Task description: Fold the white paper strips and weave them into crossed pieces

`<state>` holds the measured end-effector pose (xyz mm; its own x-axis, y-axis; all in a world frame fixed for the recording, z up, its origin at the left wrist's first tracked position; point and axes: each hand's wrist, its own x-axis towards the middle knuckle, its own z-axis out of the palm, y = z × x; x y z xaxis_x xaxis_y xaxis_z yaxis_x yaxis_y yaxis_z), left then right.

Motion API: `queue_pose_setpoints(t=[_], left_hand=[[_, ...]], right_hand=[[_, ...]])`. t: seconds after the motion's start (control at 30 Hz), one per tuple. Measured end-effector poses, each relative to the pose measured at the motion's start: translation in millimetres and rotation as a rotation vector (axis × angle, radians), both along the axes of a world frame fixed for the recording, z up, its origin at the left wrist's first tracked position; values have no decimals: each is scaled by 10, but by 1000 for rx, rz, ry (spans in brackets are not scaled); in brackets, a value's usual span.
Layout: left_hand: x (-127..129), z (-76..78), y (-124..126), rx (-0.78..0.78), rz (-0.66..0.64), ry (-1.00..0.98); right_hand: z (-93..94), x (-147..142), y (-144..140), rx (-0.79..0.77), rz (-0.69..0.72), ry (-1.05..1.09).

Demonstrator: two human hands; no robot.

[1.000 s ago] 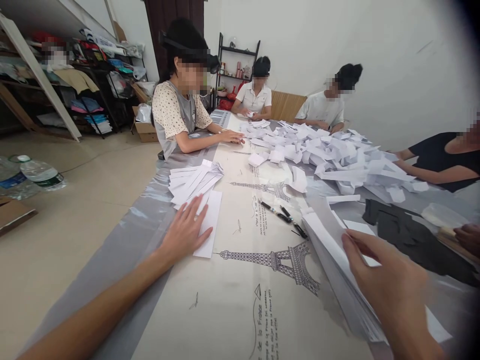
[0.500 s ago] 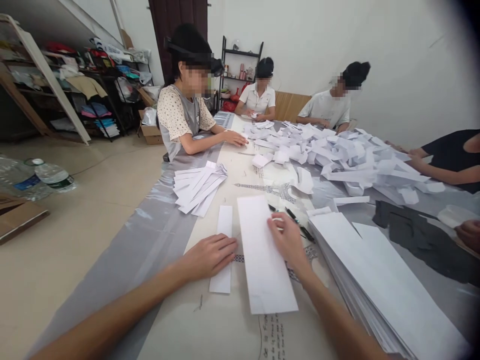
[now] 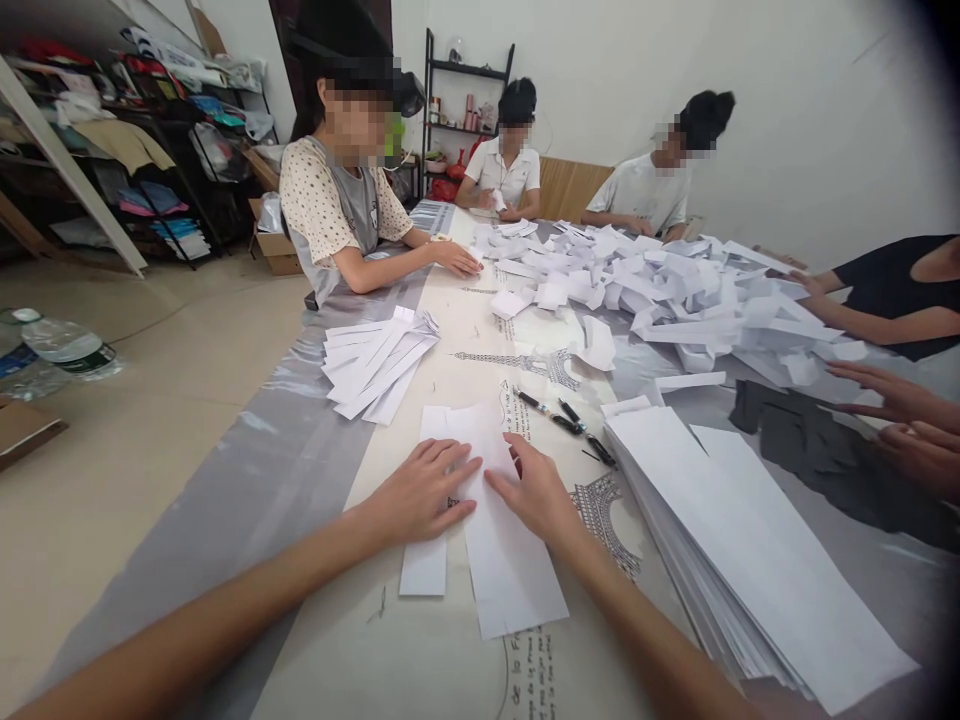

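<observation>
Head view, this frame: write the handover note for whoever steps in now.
Left hand: flat on the narrow folded strip, open.
Right hand: flat on the wide white sheet, open, nothing gripped.
Both papers lie side by side on the table.
Done: fanned pile of folded strips at left.
Left: wide sheet unfolded; tall stack of sheets at right. Pens beyond.

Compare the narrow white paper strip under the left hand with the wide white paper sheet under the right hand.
The narrow white paper strip is far slimmer than the wide white paper sheet. The strip ends nearer the far side; the sheet reaches closer to the wearer. The left hand rests on the strip, the right hand on the sheet. Both are plain white, long, flat on the table, side by side.
</observation>
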<state>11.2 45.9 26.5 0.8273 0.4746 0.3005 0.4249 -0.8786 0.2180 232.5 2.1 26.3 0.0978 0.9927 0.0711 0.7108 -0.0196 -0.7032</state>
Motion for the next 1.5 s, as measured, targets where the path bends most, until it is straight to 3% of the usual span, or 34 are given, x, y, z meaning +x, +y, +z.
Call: queue_pose_setpoints(t=[0.17, 0.4, 0.53, 0.63, 0.7, 0.83, 0.93, 1.0, 1.07, 1.17, 1.23, 1.27, 1.37, 1.43, 1.5], left_hand=[[13, -7, -42, -52, 43, -47], [19, 15, -84, -167, 143, -186], [69, 214, -126, -565, 314, -416], [141, 421, -175, -992, 395, -566], [178, 554, -211, -1203, 368, -687], [182, 737, -260, -1349, 231, -850], [144, 766, -229, -1404, 277, -1002], [116, 735, -162, -1428, 350, -1111], [92, 669, -71, -1435, 388, -1146], [61, 513, 76, -1435, 346, -1055], [36, 386, 153, -1344, 343, -963], [21, 321, 179, -1210, 405, -952], [-40, 151, 187, -616, 578, -782], [-77, 63, 140, -285, 519, -536], [-93, -7, 75, -120, 390, -288]], right_hand=[[42, -24, -70, 17, 40, -30], [224, 152, -83, -144, 88, 478], [390, 69, -151, -74, 12, 651], [449, -74, -222, -11, 77, 692], [442, -171, -275, 61, 163, 653], [395, -305, -390, 253, 336, 439], [421, -320, -455, 385, 341, 245], [483, -276, -464, 366, 278, 237], [555, -198, -439, 163, 217, 382], [602, -64, -366, -275, 235, 585], [556, 6, -318, -386, 230, 551], [512, 31, -299, -365, 198, 478], [354, 79, -272, -224, 92, 160], [280, 104, -274, -206, 114, 45], [250, 128, -282, -243, 176, 60]])
